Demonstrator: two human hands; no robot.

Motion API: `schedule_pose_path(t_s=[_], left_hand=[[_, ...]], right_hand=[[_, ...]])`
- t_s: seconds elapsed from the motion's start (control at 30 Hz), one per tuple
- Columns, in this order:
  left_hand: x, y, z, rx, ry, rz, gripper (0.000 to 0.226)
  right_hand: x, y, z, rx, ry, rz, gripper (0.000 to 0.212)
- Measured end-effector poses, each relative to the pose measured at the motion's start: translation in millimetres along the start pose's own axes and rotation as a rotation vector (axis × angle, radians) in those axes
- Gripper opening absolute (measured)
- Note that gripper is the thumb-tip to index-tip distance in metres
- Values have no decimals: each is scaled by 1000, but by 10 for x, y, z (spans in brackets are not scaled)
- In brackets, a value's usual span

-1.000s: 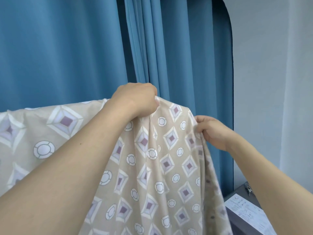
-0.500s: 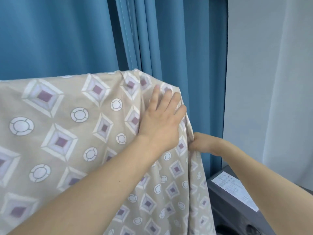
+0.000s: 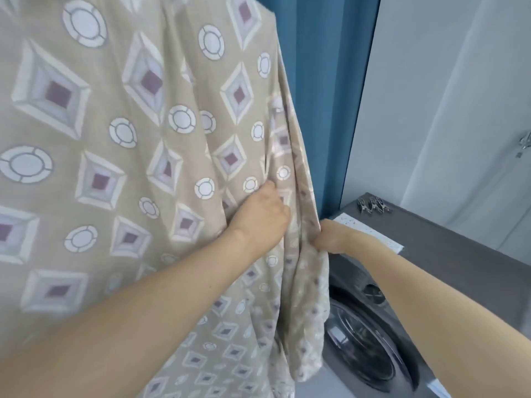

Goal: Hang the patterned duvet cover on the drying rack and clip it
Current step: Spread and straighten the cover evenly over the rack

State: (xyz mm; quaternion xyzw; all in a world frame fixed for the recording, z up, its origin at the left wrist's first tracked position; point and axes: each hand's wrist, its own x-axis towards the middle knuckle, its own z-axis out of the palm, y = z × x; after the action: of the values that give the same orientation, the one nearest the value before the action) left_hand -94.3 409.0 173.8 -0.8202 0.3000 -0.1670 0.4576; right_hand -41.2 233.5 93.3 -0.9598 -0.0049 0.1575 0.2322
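Head view: duvet cover (image 3: 120,145) draped high, hangs down front. My left hand (image 3: 263,216) w/ grip bunching fabric; right hand (image 3: 327,238) grip clenched on side edge. Clips (image 3: 373,205) on washer (image 3: 448,254), unused. Risk: downward tug slides unclipped cover off.

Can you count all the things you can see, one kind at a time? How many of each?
Hands: 2, left hand and right hand
Duvet cover: 1
Blue curtain: 1
Washing machine: 1
Paper sheet: 1
Pile of metal clips: 1, too small to count singly
Total: 7
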Motion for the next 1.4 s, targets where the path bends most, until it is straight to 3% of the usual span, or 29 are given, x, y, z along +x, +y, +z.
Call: schedule_pose_path(t_s=[0.1, 0.17, 0.27, 0.37, 0.47, 0.6, 0.67, 0.77, 0.8, 0.83, 0.9, 0.97, 1.03, 1.13, 1.2, 1.3, 1.4], left_hand=[[148, 247, 19, -4, -337, -8, 35], [258, 395, 20, -135, -437, -16, 36], [424, 692, 79, -296, -478, -61, 36], [600, 933, 177, -344, -374, -219, 64], [763, 1039, 302, -112, -219, -199, 63], [929, 1058, 437, 41, -215, -108, 51], [986, 1053, 430, 11, -326, -77, 48], [1033, 1079, 336, -225, -704, -150, 44], [1034, 1083, 255, -301, -756, -151, 43], [1036, 1091, 178, -384, -716, -135, 42], [1013, 1124, 59, -533, -436, -52, 40], [1034, 1128, 33, -409, 17, 8, 43], [1117, 1089, 86, -180, 169, -67, 50], [1248, 987, 184, -203, -80, -91, 51], [1263, 897, 201, -300, -247, -151, 35], [1198, 809, 210, -361, -232, -375, 30], [1188, 886, 208, -425, -286, -430, 58]], right_hand=[[248, 249, 140, -25, 75, 66, 22], [393, 389, 131, 101, 201, 81, 22], [501, 590, 102, 389, 381, 36, 23], [519, 788, 177, 611, 459, -132, 20], [468, 957, 313, 583, 370, -282, 24], [473, 1184, 440, 314, 236, -391, 24], [536, 1319, 528, 135, 167, -294, 30], [591, 1483, 579, 32, 52, 12, 30], [612, 1527, 583, 5, 11, 76, 29], [625, 1565, 572, -23, -16, 100, 28], [658, 1611, 525, -2, -44, 81, 28], [641, 1622, 447, 158, -92, 11, 21], [594, 1604, 349, 290, -172, -76, 14], [546, 1588, 263, 294, -237, -111, 15], [544, 1606, 252, 192, -270, -58, 19], [518, 1679, 289, -84, -333, 39, 24], [492, 1686, 264, -214, -340, 111, 49]])
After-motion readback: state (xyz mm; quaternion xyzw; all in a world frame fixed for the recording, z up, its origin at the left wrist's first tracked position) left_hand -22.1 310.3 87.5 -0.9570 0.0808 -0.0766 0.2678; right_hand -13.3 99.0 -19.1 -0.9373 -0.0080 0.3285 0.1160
